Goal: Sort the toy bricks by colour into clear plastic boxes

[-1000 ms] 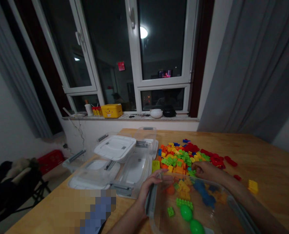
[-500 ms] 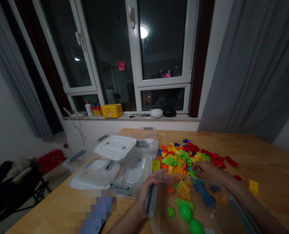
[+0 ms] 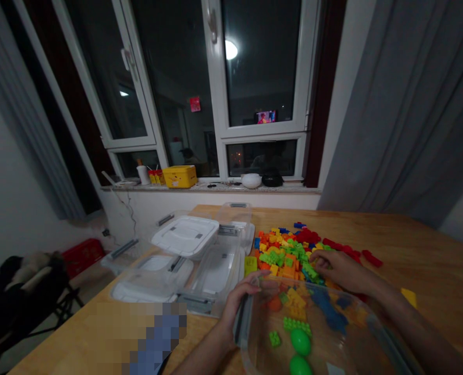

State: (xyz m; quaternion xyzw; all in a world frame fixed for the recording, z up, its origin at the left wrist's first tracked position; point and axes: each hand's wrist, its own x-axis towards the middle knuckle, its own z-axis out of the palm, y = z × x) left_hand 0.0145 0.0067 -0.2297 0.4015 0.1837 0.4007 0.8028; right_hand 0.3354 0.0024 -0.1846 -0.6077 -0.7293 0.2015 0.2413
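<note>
- Toy building bricks [image 3: 282, 260] lie heaped on the wooden counter [image 3: 430, 260], just beyond a clear plastic bin [image 3: 262, 333] holding more bricks and two green plastic eggs [image 3: 300, 342].
- Hands are apart: the left hand [image 3: 241, 304] is clamped on the bin's left rim, seemingly steadying it beside the heap.
- The right hand [image 3: 342, 273] reaches over the bin's far rim, its fingers [image 3: 319, 259] down on the heap's edge; whether they hold a brick, I cannot tell.
- Clear storage boxes [image 3: 219, 271] and a white lid [image 3: 184, 234] sit left, clear of the hands' reach.
</note>
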